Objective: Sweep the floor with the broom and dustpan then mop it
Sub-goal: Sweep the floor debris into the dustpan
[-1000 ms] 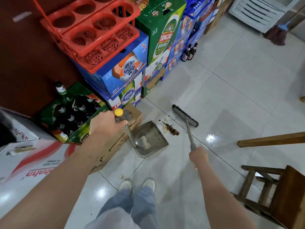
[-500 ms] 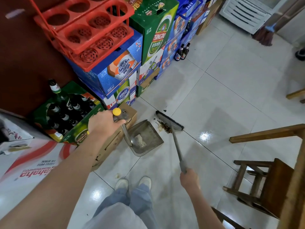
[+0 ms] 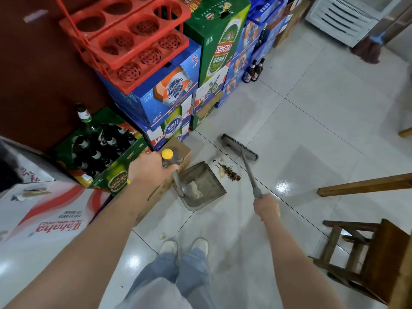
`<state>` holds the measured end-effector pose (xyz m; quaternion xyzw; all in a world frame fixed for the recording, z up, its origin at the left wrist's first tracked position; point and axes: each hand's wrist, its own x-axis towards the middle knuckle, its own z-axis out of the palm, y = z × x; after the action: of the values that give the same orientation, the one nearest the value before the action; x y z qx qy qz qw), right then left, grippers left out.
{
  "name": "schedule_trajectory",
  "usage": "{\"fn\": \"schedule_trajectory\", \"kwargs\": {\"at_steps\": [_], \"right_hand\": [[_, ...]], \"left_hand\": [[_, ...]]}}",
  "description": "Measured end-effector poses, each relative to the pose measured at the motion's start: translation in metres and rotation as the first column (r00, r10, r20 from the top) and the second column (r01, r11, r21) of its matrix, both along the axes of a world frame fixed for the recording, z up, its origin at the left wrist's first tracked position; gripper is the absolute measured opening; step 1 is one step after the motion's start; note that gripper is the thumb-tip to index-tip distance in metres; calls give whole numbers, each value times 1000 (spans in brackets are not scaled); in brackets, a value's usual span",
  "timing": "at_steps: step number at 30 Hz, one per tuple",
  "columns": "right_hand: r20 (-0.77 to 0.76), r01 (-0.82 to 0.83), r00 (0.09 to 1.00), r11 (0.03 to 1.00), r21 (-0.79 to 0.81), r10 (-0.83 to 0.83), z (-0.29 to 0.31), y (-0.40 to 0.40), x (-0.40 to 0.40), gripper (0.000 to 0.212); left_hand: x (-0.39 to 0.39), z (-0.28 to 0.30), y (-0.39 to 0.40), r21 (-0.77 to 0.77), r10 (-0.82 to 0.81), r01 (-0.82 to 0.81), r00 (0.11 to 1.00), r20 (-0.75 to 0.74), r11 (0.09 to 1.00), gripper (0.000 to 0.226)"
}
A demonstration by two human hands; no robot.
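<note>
Head view: left hand (image 3: 148, 169) is curled round the top of the dustpan (image 3: 200, 186) handle, just below its yellow end cap (image 3: 167, 154), so that grip is closed on the handle. Pan sits flat on the tiled floor (image 3: 312, 121), its open lip facing the debris pile (image 3: 229, 172), w/ a pale clump of dirt (image 3: 194, 190) already lying inside it. Right hand (image 3: 266, 207) is wrapped round the grey broom (image 3: 239, 147) shaft, grip closed on it. Broom head is down on the floor just beyond the pile, bristles toward the pan; the pile lies between broom head and pan lip, just beside the lip. A small pale crumb (image 3: 162, 235) lies on the floor near the person's white shoes (image 3: 185, 246).

Along the floor's left edge: a brown carton (image 3: 153, 197) touching the pan's handle side, an open green crate of beer bottles (image 3: 100, 148), stacked blue and green beer cases (image 3: 169, 97) w/ red plastic bottle trays (image 3: 124, 39) on top, and a white Wahaha box (image 3: 44, 217). Two dark bottles (image 3: 254, 71) stand on the floor by the stacks. At the far right corner a mop (image 3: 367, 49) leans near a white louvred unit (image 3: 343, 16). Wooden stool (image 3: 367, 259) and a wooden rail (image 3: 365, 185) at the right edge
</note>
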<state>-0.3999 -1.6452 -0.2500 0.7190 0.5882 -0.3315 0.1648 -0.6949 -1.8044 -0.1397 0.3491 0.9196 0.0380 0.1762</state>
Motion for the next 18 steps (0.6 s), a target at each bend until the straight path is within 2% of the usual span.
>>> {"fn": "schedule_trajectory", "kwargs": {"at_steps": [5, 10, 15, 18], "right_hand": [[-1, -7, 1000, 999, -37, 7, 3, 12, -17, 20], [53, -74, 996, 993, -89, 79, 7, -3, -4, 12], [94, -143, 984, 985, -101, 152, 18, -23, 25, 22], [59, -135, 988, 988, -80, 140, 19, -34, 43, 22]], "left_hand": [[1, -1, 0, -24, -7, 7, 1000, -27, 1000, 47], [1, 7, 2, 0, 17, -17, 1000, 22, 1000, 45], [5, 7, 0, -18, -7, 7, 1000, 5, 1000, 44], [11, 11, 2, -41, -7, 7, 1000, -11, 999, 47]]}}
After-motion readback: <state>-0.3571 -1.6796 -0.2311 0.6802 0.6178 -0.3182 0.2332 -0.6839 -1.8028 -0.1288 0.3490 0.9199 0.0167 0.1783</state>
